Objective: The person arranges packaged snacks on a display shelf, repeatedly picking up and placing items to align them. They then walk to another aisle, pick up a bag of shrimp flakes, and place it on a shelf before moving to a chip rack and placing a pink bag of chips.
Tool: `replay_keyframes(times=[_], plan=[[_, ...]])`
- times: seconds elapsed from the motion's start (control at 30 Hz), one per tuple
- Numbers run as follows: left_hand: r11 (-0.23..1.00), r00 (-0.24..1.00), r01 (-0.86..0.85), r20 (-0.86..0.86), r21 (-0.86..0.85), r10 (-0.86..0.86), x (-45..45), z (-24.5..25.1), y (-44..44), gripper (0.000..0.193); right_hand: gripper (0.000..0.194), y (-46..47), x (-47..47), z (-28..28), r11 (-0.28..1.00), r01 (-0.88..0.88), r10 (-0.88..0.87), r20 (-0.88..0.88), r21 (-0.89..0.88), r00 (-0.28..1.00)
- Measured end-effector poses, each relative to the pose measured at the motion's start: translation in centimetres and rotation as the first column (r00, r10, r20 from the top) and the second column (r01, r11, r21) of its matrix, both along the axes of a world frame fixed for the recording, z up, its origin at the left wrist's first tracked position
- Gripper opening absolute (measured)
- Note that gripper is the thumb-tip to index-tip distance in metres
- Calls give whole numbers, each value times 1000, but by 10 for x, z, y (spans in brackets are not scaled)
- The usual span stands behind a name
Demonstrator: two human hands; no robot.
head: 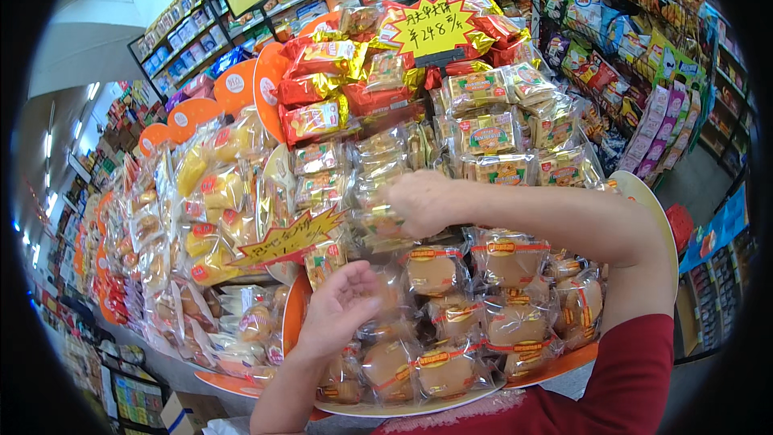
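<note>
My right hand (423, 202) reaches across the display from the right, fingers against a column of clear-wrapped cracker packets (380, 217). It is blurred and its fingertips are hidden, so whether it grips a packet is unclear. Lower and to the left, my left hand (344, 308) hovers with loosely curled fingers apart and nothing visible in it. Beneath and beside it lie clear-wrapped round cakes (432, 272) with red and yellow bands. More stacked cracker packets (486, 133) stand beyond my right forearm.
Red-and-gold snack packets (314, 121) are heaped at the back under a yellow starburst price sign (432, 27). Another price sign (290, 238) leans near my left hand. Orange divider panels (296, 308) split the display. Wrapped yellow cakes (223, 193) lie left; hanging snack bags (592, 66) line the right.
</note>
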State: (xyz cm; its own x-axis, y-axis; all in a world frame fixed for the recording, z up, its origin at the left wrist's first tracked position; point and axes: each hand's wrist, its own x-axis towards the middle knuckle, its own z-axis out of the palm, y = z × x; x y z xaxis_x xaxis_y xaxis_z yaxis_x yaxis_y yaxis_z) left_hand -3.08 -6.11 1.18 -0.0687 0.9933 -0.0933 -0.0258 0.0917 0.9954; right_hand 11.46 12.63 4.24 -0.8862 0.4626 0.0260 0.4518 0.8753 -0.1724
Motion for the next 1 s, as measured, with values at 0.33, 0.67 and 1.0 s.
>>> replay_keyframes(times=[0.33,0.67,1.0], plan=[[1000,999,10,-33,-29,-11,0,-2,2,44,44,4,-17,-27,957,-288,289,-29,27,957],[997,1000,25,7,-73,-25,-1,-3,4,39,30,23,-12,-24,960,-247,250,10,-129,968],[994,997,56,49,-91,-52,-3,-2,3,38,47,55,-57,9,969,-4,-48,-203,-245,978]])
